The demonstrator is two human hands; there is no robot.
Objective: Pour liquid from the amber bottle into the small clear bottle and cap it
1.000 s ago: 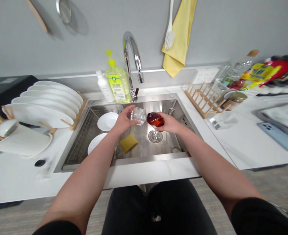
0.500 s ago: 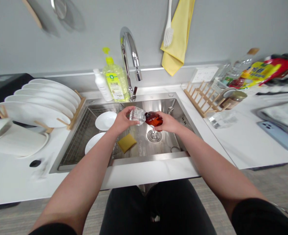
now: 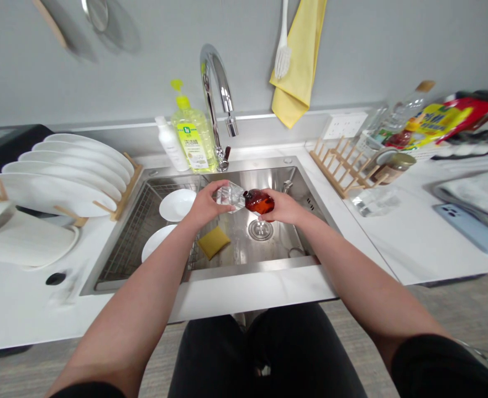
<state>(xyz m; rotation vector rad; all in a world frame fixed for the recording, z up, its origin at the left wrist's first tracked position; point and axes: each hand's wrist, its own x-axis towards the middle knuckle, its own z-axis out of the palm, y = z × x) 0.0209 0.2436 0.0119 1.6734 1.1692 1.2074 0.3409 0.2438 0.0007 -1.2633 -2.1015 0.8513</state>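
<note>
Over the sink [image 3: 244, 270], my left hand [image 3: 205, 205] is closed round a clear, faceted glass cup [image 3: 230, 197]. My right hand [image 3: 281, 206] grips an amber bottle [image 3: 260, 202], tilted so that its dark mouth points left at the cup's opening. The mouth is at or close against the cup's rim; whether they touch I cannot tell. Below them in the basin is the drain [image 3: 261, 229], and a yellow sponge [image 3: 214, 242] lies to its left. Two white plates or bowls [image 3: 177, 204] sit in the wire basket, partly behind my left arm.
The faucet [image 3: 219, 83] arches behind the sink, beside a yellow-green soap bottle [image 3: 194, 138] and a white bottle [image 3: 171, 145]. White plates [image 3: 61, 190] stand in a rack at left. On the right are a wooden rack [image 3: 339, 168], a lidded jar [image 3: 395, 167] and a phone [image 3: 471, 226].
The whole view has shifted slightly, with things sitting a little further left. Both hands keep their hold on the cup and bottle, with no clear change between them.
</note>
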